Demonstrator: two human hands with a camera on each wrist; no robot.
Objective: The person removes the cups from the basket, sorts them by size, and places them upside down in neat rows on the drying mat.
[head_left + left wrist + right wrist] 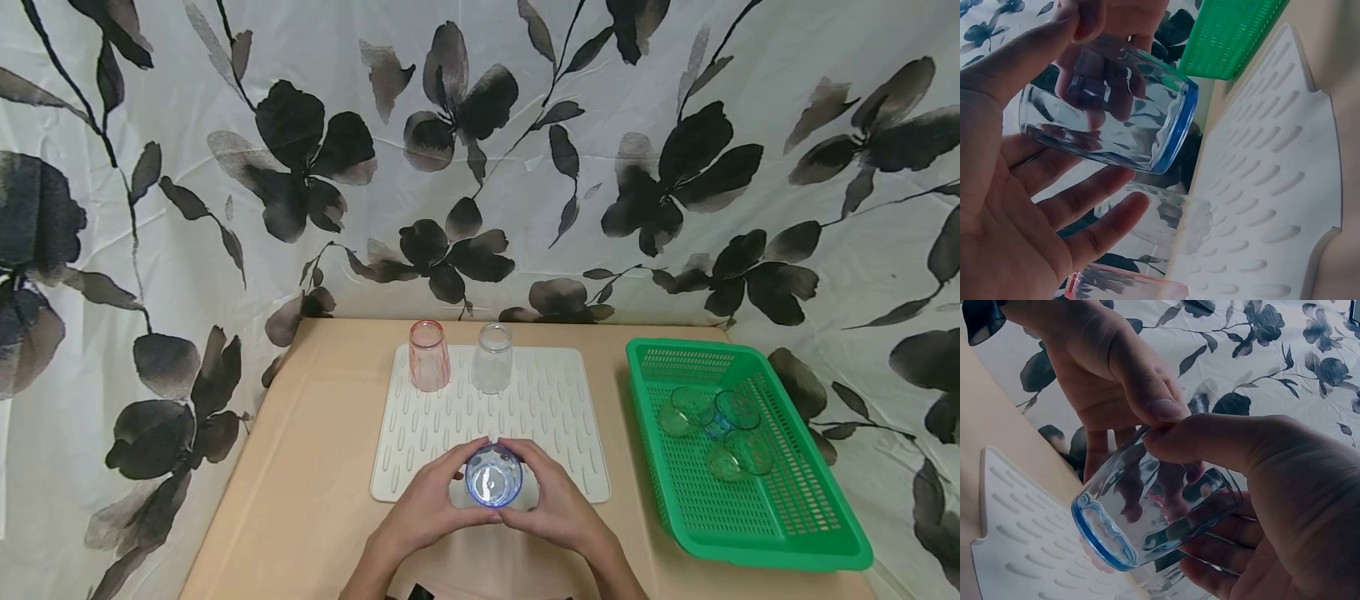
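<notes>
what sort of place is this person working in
Probably a makeshift indoor tabletop work area: a flower-patterned sheet hangs behind the table, a white mat bears a pink glass and a clear glass, and a green basket holds more glassware.

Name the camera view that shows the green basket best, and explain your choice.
The head view: it shows the whole green basket, its rim complete and its slotted inside in plain sight. The left wrist view shows only part of it, cut off by the picture's top edge; the right wrist view shows none of it.
</notes>
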